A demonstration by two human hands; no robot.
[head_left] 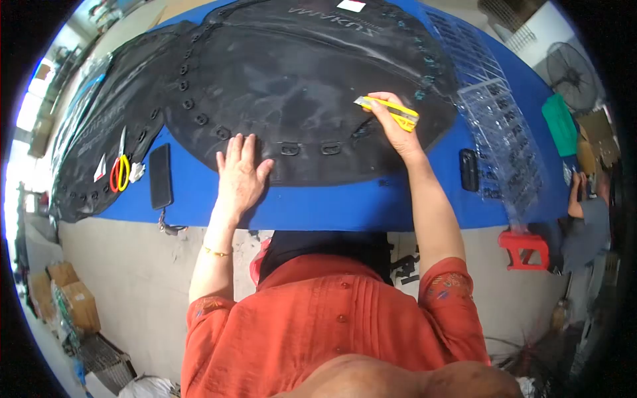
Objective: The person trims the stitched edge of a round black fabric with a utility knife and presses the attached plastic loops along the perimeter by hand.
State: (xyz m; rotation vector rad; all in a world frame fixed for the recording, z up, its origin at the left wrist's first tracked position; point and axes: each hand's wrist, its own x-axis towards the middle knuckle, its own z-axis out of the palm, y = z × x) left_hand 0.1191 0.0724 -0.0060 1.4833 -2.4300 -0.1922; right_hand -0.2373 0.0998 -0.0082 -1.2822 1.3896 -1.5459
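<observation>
A large black sheet (292, 99) with a rounded near edge lies on the blue table cover (325, 209). Small black loops run along its border. My left hand (241, 174) rests flat on the near-left edge of the sheet, fingers apart, holding nothing. In my right hand (393, 126) is a yellow utility knife (401, 114), held above the right part of the sheet with its tip pointing left. One black loop (330, 148) sits on the border between my hands. Whether the blade is out is too small to tell.
Yellow-handled scissors (120, 174) and a black phone (160, 176) lie at the left, by a second black sheet (106, 126). At the right are a black case (469, 170), clear plastic packs (501, 126), a red stool (524, 251) and another person (585, 225).
</observation>
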